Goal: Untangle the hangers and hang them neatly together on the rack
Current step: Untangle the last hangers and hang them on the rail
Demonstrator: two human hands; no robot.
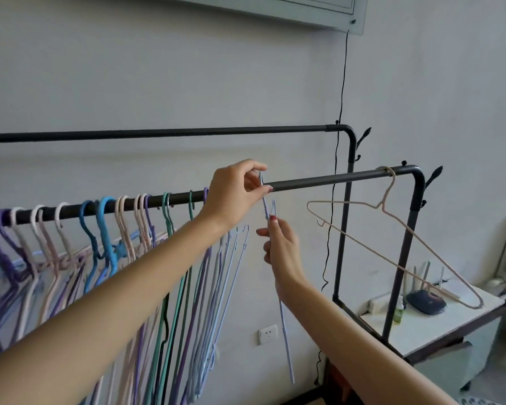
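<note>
A black rack has a near rail [319,179] and a higher far rail [158,132]. Several wire hangers [105,229] in purple, pink, blue and green hang bunched on the left part of the near rail. My left hand [234,197] pinches the hook of a light blue hanger [285,331] right at the near rail. My right hand [281,249] grips the same hanger just below its neck; its body dangles edge-on beneath. A single pink hanger [392,226] hangs tilted near the rail's right end.
A white table [438,325] at the right carries a dark router [425,301] and a small green bottle [398,312]. A black cable [341,112] runs down the wall behind the rack. A wall socket [268,334] sits low on the wall.
</note>
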